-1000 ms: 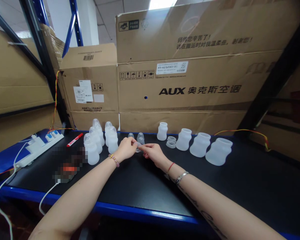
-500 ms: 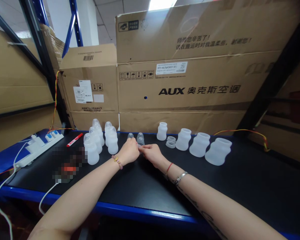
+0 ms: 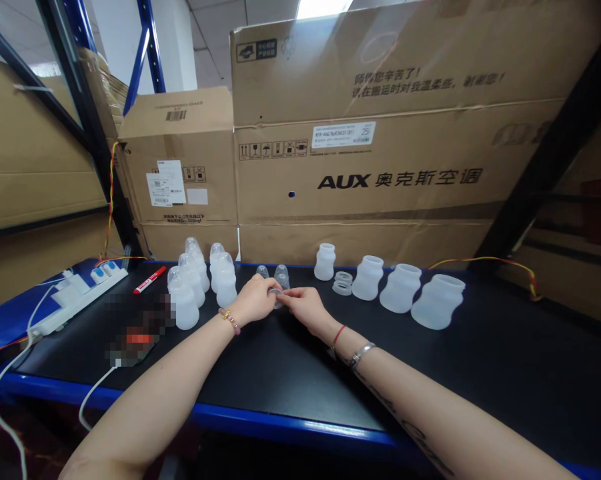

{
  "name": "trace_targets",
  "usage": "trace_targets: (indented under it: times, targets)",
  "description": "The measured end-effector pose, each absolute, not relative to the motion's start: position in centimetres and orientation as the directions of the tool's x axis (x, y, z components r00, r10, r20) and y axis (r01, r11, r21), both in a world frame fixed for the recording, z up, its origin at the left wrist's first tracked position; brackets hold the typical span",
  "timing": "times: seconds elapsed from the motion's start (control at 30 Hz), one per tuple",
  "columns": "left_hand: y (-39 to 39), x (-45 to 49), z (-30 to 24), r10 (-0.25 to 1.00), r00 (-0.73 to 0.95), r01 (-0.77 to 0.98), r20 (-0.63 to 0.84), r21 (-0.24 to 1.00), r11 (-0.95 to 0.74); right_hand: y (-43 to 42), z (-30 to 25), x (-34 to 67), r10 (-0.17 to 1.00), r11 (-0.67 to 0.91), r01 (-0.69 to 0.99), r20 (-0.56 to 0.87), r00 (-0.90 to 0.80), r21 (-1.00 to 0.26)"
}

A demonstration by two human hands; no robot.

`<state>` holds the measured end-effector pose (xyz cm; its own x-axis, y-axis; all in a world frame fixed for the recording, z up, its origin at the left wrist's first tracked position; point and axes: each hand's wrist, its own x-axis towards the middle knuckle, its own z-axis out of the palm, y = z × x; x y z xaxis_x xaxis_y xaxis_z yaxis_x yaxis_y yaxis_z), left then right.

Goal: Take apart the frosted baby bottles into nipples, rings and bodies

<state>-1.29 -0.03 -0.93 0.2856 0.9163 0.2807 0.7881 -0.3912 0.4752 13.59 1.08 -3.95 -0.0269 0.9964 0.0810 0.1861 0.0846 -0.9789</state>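
Observation:
My left hand (image 3: 257,299) and my right hand (image 3: 303,305) meet over the black table top (image 3: 290,373), fingertips pinched together on a small clear plastic cap (image 3: 276,294). Two more clear domed caps (image 3: 281,273) stand just behind the hands. To the left stand several capped white bottles (image 3: 200,277). To the right several open white bottles (image 3: 400,289) stand in a row, small to large, with two white rings (image 3: 343,283) between them.
Large cardboard boxes (image 3: 380,153) form a wall behind the table. A red marker (image 3: 149,281), a white power strip (image 3: 75,297) with cables, and a blurred dark object (image 3: 137,327) lie at the left. Blue rack posts rise at the back left.
The hands have stayed in place, shifting their fingers slightly on the small cap between them. Nothing else has moved.

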Motion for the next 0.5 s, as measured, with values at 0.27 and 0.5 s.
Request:
trace_targets:
  times: [0.27,0.5]
  targets:
    - [-0.25,-0.47,-0.98,0.923,0.254,0.848,0.288,0.393,-0.356,0.77,-4.36,13.09,0.991,0.129,0.297,0.134,-0.004,-0.946]
    - [-0.40,-0.57,-0.70,0.914,0.280,0.824,0.292,0.415,-0.385,0.56,-4.25,13.22,0.986,0.134,0.351,0.160,0.045,-0.927]
